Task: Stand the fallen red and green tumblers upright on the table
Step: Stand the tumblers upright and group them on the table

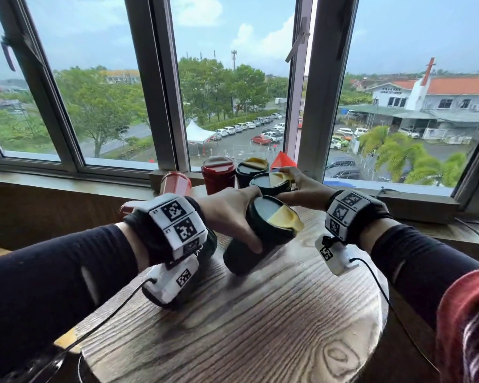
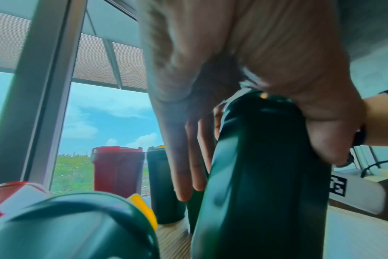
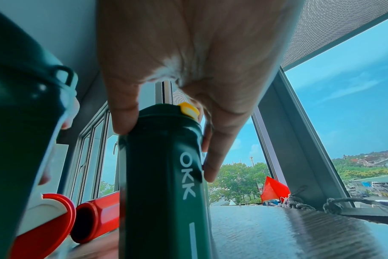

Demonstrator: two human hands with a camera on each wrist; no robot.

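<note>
Right now both hands hold dark green tumblers near the far side of the round wooden table [image 1: 233, 322], whose pale top shows strong wavy grain and a knot. The left hand [image 1: 227, 214] wraps its thumb and fingers around the upper body of a tilted green tumbler [image 1: 260, 233]; this smooth, slightly tapered cylinder leans with its base on the wood and its round lid, grey with a yellow flap, facing up toward the head camera. The right hand [image 1: 302, 189] grips a second green tumbler [image 1: 271, 183] from above, thumb on one side of the lid edge and fingers down the other; in the right wrist view it stands straight, with white letters "OKK" down its glossy side. Behind them, by the window sill, an upright red tumbler [image 1: 218, 175] and another upright green tumbler [image 1: 250, 170] stand side by side. To the left, a red tumbler [image 1: 174, 183] lies on its side, and a second fallen red tumbler [image 3: 95, 219] shows its open, hollow bottom in the right wrist view. Under the left wrist another green tumbler [image 2: 73, 226] lies fallen, its yellow flap showing.
</note>
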